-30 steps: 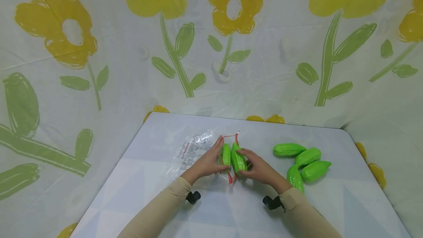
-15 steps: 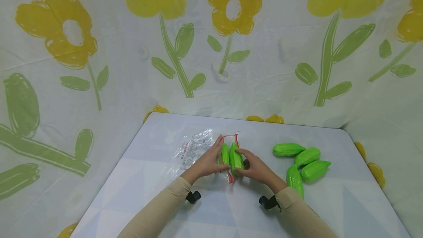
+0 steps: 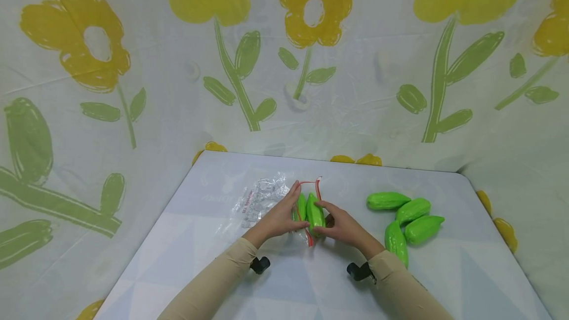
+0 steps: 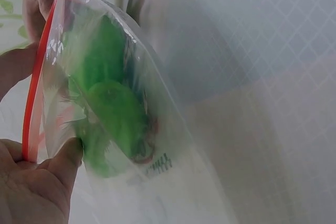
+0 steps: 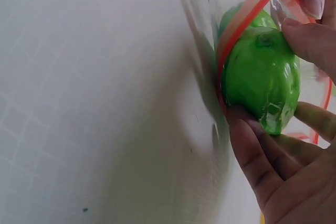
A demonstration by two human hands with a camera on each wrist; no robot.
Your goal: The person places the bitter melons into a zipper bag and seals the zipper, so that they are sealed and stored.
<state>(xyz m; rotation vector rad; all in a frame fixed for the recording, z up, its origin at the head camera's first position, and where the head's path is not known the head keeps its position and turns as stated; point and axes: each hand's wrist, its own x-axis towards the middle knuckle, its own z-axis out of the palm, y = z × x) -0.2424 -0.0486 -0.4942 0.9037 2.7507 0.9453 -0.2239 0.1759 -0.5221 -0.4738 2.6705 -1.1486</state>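
Observation:
A clear zip bag (image 3: 262, 201) with a red seal strip (image 3: 308, 236) lies on the white table (image 3: 311, 285). My left hand (image 3: 281, 216) pinches the bag's red mouth edge (image 4: 32, 103) and holds it apart. My right hand (image 3: 341, 226) grips a shiny green gourd (image 3: 314, 214) and has it partway through the mouth (image 5: 260, 74). Another green gourd (image 3: 301, 206) sits inside the bag (image 4: 113, 124), seen through the plastic.
Several more green gourds (image 3: 406, 219) lie in a cluster on the table to the right of my right hand. A flower-print sheet (image 3: 284, 63) rises behind and around the table, and the table's far right corner (image 3: 462, 174) is rounded.
My right hand has pushed the green gourd a little to the left, deeper into the bag's mouth. The left hand keeps the bag's edge in the same place.

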